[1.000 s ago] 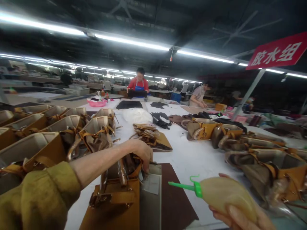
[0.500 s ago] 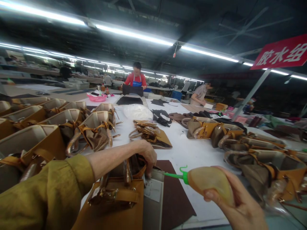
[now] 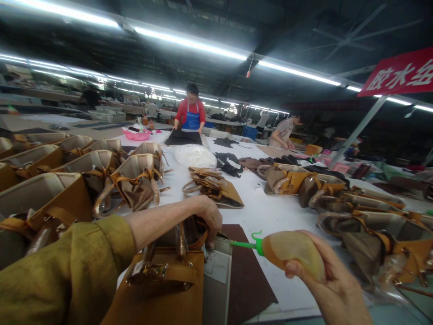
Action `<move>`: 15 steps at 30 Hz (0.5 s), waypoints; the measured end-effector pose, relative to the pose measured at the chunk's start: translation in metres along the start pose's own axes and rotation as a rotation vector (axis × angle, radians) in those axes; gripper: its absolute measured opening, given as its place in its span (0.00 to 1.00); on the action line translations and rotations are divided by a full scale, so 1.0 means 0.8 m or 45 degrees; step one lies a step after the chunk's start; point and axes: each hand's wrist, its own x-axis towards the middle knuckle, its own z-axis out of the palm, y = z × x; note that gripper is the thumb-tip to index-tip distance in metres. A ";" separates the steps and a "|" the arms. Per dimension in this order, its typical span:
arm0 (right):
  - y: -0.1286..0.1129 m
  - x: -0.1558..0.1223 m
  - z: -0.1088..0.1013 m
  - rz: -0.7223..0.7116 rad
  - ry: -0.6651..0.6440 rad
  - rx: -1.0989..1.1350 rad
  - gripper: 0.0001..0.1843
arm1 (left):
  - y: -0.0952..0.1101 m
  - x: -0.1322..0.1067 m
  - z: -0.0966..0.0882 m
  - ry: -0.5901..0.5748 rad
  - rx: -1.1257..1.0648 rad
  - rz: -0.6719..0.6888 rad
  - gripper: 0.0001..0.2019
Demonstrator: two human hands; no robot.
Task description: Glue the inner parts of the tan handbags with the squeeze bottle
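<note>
My left hand [image 3: 209, 220], arm in a mustard sleeve, curls its fingers over the open top edge of a tan handbag [image 3: 169, 289] lying flat in front of me on a dark brown mat [image 3: 245, 275]. My right hand [image 3: 333, 289] squeezes a soft yellowish glue bottle [image 3: 292, 252] with a green nozzle [image 3: 244, 244]. The nozzle tip points left and reaches the bag's edge right beside my left fingers.
Rows of unfinished tan bags [image 3: 61, 189] fill the white table [image 3: 270, 212] on the left, more bags [image 3: 365, 212] lie heaped on the right. A small stack of bag parts [image 3: 213, 185] sits mid-table. A person in a blue apron [image 3: 191, 115] works at the far end, another person [image 3: 282, 133] to the right. A red sign [image 3: 399, 74] hangs overhead.
My right hand has carried the glue bottle up and to the left, so its nozzle tip now meets the bag edge by my left fingers. My left hand has stayed on the bag.
</note>
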 end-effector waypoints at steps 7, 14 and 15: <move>0.006 0.003 -0.001 -0.148 0.078 -0.070 0.30 | -0.004 0.004 0.001 -0.012 0.012 0.033 0.16; 0.011 -0.017 0.009 -0.235 0.041 0.010 0.27 | -0.006 0.007 0.000 0.052 0.079 0.112 0.18; 0.013 -0.020 0.011 -0.187 0.038 0.059 0.27 | -0.006 0.007 0.000 0.056 0.078 0.119 0.17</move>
